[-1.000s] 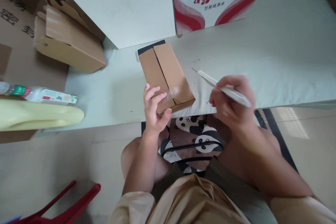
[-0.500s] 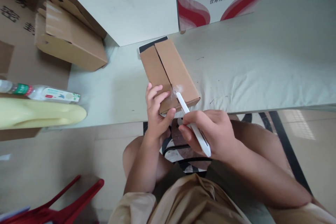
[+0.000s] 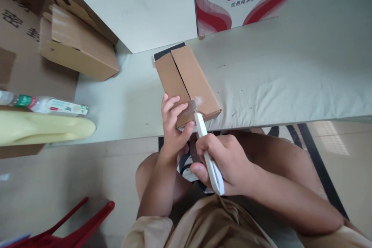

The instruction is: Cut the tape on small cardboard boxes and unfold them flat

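A small brown cardboard box (image 3: 186, 77) lies at the near edge of the cloth-covered table, a narrow gap running between its two top flaps. My left hand (image 3: 175, 124) grips its near left corner, fingertips on the top and thumb by the near side. In my right hand (image 3: 225, 159) is a white utility knife (image 3: 202, 128), held like a pen with the fingers closed round it. Its blade reaches the seam near the box's front end, beside a shiny patch of clear tape. A dark flat object with a pale rim (image 3: 169, 51) shows at the far end of the box.
Behind stand a large white box (image 3: 145, 11) and a red-and-white carton (image 3: 238, 4). To the left are an open brown box (image 3: 84, 50), a plastic bottle (image 3: 40, 102) and a pale yellow object (image 3: 46, 127). Red chair parts (image 3: 87, 221) show at the lower left.
My right hand and the knife have moved back toward my body and a little left, and the knife is turned more upright. My left hand and the box stay put.
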Tool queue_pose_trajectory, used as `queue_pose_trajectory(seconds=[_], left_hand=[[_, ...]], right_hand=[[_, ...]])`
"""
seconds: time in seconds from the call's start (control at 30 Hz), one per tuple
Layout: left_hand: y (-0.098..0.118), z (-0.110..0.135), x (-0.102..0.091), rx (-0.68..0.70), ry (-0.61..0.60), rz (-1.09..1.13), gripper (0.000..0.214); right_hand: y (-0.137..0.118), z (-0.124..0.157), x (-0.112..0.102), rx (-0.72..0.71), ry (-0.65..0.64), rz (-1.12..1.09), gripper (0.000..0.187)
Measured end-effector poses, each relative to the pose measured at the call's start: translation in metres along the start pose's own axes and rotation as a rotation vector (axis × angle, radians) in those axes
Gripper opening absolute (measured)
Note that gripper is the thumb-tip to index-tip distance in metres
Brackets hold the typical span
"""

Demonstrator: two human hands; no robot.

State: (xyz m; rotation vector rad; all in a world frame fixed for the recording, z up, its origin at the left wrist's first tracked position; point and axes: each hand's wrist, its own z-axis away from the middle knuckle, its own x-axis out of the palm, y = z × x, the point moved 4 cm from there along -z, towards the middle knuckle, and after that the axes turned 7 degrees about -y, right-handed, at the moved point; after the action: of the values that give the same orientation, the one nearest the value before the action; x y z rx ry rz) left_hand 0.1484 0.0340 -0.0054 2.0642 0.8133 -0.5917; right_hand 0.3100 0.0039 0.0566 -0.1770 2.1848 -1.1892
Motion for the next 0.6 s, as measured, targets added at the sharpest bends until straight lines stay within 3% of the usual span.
queue_pose_trajectory(seconds=[0.27,0.43,0.6], left_hand=[[0.003,-0.001,-0.001,-0.013,-0.014,0.015,0.038],[0.005,-0.001,-0.001,-0.056,-0.028,0.006,0.039],[0.001,-0.002,0.000,0.014,0.002,0.011,0.037]], right_hand=[[0.011,-0.001,0.002,-0.021,0.044,0.171,0.019],[0.009,-0.001,0.003,0.008,0.105,0.153,0.018],[0.022,-0.005,0.008,0.053,0.178,0.011,0.012]])
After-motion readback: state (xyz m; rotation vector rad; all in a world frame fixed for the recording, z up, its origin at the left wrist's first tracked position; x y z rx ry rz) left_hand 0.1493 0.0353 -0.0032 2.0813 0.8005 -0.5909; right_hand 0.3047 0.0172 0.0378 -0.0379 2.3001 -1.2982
